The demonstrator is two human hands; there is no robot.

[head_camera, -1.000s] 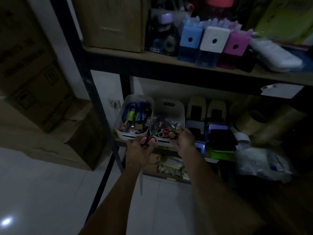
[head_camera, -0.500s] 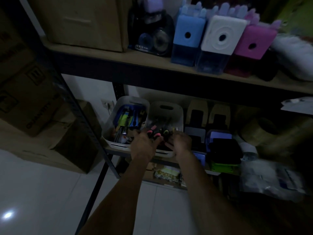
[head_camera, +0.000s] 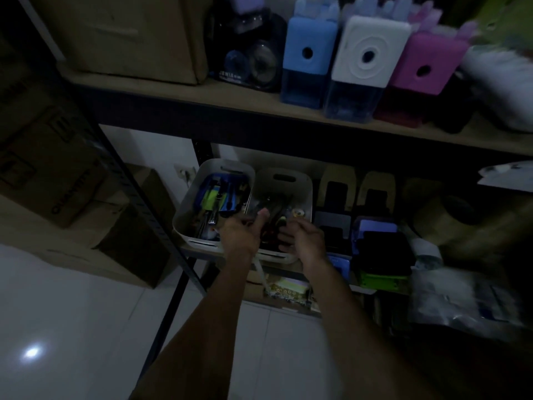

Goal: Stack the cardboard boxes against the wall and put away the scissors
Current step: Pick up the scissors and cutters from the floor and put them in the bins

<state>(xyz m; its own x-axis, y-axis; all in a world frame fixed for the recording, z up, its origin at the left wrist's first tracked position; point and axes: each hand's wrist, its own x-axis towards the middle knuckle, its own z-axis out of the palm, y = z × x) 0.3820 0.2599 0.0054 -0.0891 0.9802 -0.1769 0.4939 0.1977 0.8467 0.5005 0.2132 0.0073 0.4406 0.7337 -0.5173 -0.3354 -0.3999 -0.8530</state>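
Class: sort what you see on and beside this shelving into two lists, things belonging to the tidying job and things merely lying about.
Belong: cardboard boxes by the wall; right-hand white bin; left hand; right hand.

Lying about: blue sharpener; white sharpener; pink sharpener; left-hand white bin.

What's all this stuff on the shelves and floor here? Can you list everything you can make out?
Cardboard boxes: several, brown, stacked on the floor at left.
Cardboard box: one, brown, upper shelf, left.
Tape dispenser: one, dark, upper shelf beside that box.
Sharpeners: three, blue, white and pink, upper shelf in a row.
Left bin: one, white, lower shelf, holds blue and green tools.
Right bin: one, white, beside it, dark contents too dim to name.
Tape rolls: brown, count unclear, lower shelf, right.
Plastic bag: one, clear, lower right.
Left hand: over the bins' near edge, open.
Right hand: over the right bin, fingers curled; contents unclear.
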